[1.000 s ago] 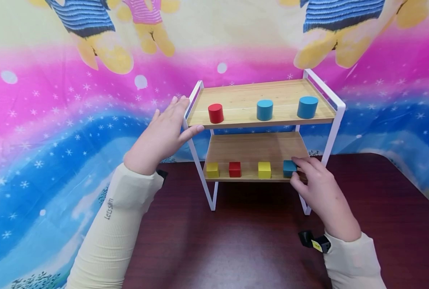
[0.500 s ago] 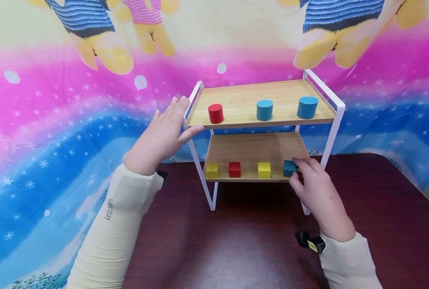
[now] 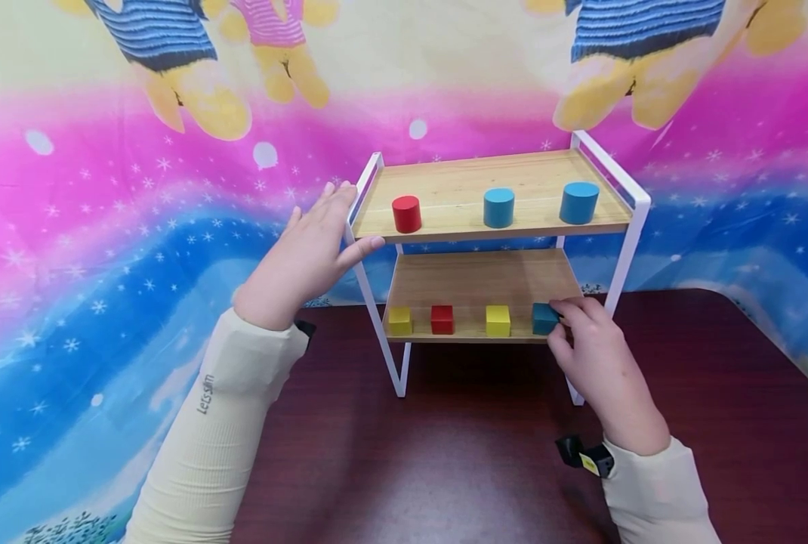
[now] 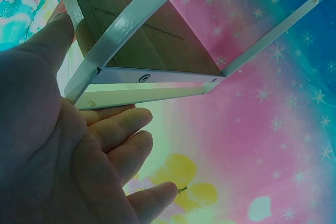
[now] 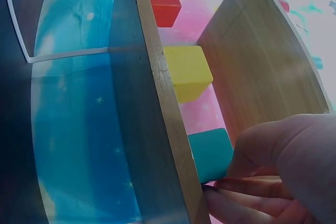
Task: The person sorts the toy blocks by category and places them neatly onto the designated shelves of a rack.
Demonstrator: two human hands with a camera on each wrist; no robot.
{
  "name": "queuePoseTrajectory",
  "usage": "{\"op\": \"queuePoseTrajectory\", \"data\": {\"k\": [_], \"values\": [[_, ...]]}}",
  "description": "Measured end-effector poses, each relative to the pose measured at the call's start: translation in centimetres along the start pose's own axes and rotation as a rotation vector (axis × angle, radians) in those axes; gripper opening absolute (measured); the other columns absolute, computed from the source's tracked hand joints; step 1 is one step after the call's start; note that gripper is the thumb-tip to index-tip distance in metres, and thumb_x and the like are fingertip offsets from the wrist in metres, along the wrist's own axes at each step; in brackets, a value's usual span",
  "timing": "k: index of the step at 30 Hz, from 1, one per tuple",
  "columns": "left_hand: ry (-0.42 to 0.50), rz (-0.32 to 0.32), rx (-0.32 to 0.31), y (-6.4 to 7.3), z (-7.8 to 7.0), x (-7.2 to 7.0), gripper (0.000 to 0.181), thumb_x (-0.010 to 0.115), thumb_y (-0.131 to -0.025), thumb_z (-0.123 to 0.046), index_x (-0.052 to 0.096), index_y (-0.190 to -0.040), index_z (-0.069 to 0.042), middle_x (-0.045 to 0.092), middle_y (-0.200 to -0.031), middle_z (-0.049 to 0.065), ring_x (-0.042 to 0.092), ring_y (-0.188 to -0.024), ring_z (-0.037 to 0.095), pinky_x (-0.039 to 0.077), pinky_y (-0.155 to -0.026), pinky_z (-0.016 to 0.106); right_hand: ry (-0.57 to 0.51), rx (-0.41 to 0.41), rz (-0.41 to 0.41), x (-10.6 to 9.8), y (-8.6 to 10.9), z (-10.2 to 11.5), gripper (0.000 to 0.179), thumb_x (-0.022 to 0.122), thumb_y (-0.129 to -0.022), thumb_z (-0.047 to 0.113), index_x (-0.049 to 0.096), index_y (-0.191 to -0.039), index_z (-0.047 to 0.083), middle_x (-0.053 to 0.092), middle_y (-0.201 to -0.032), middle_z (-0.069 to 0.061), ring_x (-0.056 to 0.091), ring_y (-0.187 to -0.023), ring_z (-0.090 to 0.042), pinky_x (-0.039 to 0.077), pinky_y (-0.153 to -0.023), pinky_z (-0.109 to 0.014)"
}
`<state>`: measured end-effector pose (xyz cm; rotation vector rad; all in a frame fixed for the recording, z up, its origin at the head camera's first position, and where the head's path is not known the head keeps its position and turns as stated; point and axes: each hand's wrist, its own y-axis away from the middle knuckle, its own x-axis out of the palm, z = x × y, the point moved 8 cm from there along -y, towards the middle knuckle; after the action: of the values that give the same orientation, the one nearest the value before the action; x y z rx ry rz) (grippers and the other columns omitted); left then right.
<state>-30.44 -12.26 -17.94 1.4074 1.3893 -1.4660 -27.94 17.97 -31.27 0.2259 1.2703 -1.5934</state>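
A two-tier wooden shelf (image 3: 479, 175) with a white metal frame stands on the table. On its lower board, a blue-green cube (image 3: 544, 319) sits at the right end of a row; my right hand (image 3: 604, 370) pinches its right side between thumb and fingers. The right wrist view shows the thumb against the blue-green cube (image 5: 211, 155), with the fingertips partly hidden. My left hand (image 3: 302, 261) rests on the shelf's upper left corner, fingers extended. In the left wrist view, the white frame (image 4: 131, 24) lies between the left thumb and fingers.
Left of the blue-green cube are a yellow cube (image 3: 498, 320), a red cube (image 3: 442, 319) and another yellow cube (image 3: 400, 320). The top board bears a red cylinder (image 3: 407, 214) and two blue cylinders (image 3: 498, 208). Behind hangs a patterned cloth (image 3: 417, 91); the dark table (image 3: 445, 453) lies below.
My right hand has shifted slightly left, and the blue-green cube has turned a little, tilting and then straightening with its front facing forward. My left hand has stayed on the frame.
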Motion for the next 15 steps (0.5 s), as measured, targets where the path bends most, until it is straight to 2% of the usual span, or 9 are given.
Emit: {"op": "queuePoseTrajectory", "data": {"k": [8,15], "values": [[-0.002,-0.002,-0.006,-0.06,0.06,0.04,0.090,0.055,-0.099,-0.056,0.011,-0.164,-0.013,0.014,-0.169,0.009,0.006,-0.157,0.027,0.004,-0.123,0.058,-0.017,-0.006,0.010,-0.18,0.14,0.21,0.031,0.068,-0.089,-0.006,0.066,-0.119,-0.011,0.057,-0.122,-0.030,0.058,-0.104,-0.044,0.053,-0.085,-0.063],[0.003,-0.002,0.003,-0.04,0.04,0.07,0.089,0.054,-0.100,-0.055,0.009,-0.164,-0.013,0.014,-0.169,0.010,0.005,-0.157,0.027,0.004,-0.123,0.058,-0.031,-0.023,-0.021,-0.86,0.31,0.56,0.030,0.070,-0.088,-0.006,0.068,-0.118,-0.009,0.059,-0.120,-0.028,0.062,-0.102,-0.044,0.055,-0.082,-0.062]]}}
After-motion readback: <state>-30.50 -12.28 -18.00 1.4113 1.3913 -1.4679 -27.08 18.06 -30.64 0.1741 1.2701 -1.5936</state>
